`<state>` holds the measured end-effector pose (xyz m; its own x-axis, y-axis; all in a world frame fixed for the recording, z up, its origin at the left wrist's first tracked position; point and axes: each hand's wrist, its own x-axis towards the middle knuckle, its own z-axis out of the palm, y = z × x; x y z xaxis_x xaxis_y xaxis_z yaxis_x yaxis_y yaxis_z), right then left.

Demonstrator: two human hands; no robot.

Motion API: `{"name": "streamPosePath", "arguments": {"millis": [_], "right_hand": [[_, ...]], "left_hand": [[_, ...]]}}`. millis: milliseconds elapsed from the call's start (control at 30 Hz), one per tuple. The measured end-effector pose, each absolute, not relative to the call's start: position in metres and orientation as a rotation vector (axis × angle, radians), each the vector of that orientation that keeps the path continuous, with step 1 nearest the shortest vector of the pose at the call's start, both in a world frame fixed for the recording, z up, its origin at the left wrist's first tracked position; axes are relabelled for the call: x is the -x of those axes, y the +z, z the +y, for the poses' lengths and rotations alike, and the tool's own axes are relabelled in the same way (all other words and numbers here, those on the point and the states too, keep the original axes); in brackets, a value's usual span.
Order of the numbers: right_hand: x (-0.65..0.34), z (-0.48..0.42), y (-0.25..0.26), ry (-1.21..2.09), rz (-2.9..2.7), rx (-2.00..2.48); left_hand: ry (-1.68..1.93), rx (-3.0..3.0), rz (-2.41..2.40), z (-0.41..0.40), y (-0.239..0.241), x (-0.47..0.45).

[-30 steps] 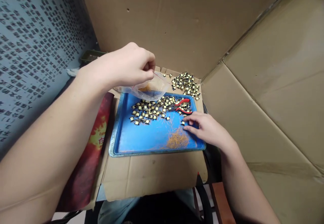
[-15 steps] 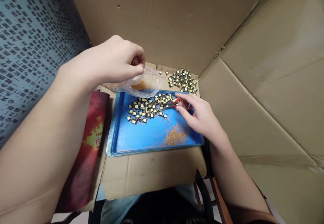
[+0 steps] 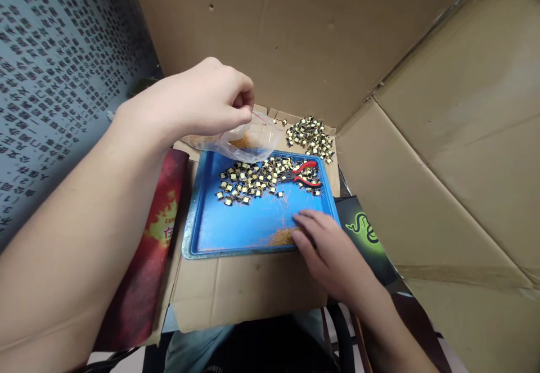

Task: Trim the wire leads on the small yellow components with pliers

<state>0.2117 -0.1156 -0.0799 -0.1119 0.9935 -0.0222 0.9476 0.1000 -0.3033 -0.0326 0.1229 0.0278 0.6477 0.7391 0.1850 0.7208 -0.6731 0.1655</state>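
Note:
My left hand [image 3: 202, 103] is raised over the far edge of a blue tray [image 3: 219, 232], pinching the rim of a clear plastic bag [image 3: 253, 139] with copper-coloured bits inside. My right hand [image 3: 327, 252] lies with fingers stretched flat on the tray's near right corner, covering most of a heap of copper wire scraps [image 3: 280, 237]. Across the tray's far half lie several small yellow-and-black parts [image 3: 248, 180]. Red-handled pliers [image 3: 306, 174] rest among them on the right.
A second pile of the small parts [image 3: 310, 135] lies on the cardboard [image 3: 244, 288] behind the tray. Cardboard walls [image 3: 442, 136] rise at the back and right. A red printed sheet [image 3: 152, 249] lies at the left, a black mat with a green logo [image 3: 365, 229] at the right.
My right hand has drawn back from the pliers to the tray's near right corner and now covers the wire scraps. The left hand still holds the bag up.

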Motion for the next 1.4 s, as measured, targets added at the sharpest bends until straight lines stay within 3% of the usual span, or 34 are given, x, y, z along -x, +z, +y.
{"name": "streamPosePath", "arguments": {"millis": [233, 600, 800, 1033, 1300, 1400], "right_hand": [[-0.227, -0.071, -0.094, 0.152, -2.394, 1.94], [-0.225, -0.114, -0.072, 0.34, -2.408, 1.846], [-0.221, -0.082, -0.084, 0.215, -2.412, 1.801], [-0.23, -0.061, -0.088, 0.371, -2.313, 1.689], [-0.238, -0.065, -0.087, 0.115, -2.206, 1.838], [-0.222, -0.068, -0.091, 0.184, -2.311, 1.731]], "left_hand": [[0.389, -2.76, 1.18, 0.113, 0.033, 0.028], [0.366, -2.718, 1.221, 0.115, 0.031, 0.026], [0.366, -2.745, 1.186, 0.119, 0.027, 0.026], [0.379, -2.753, 1.171, 0.12, 0.025, 0.024], [0.401, -2.72, 1.179, 0.12, 0.024, 0.024], [0.419, -2.708, 1.181, 0.122, 0.022, 0.025]]}}
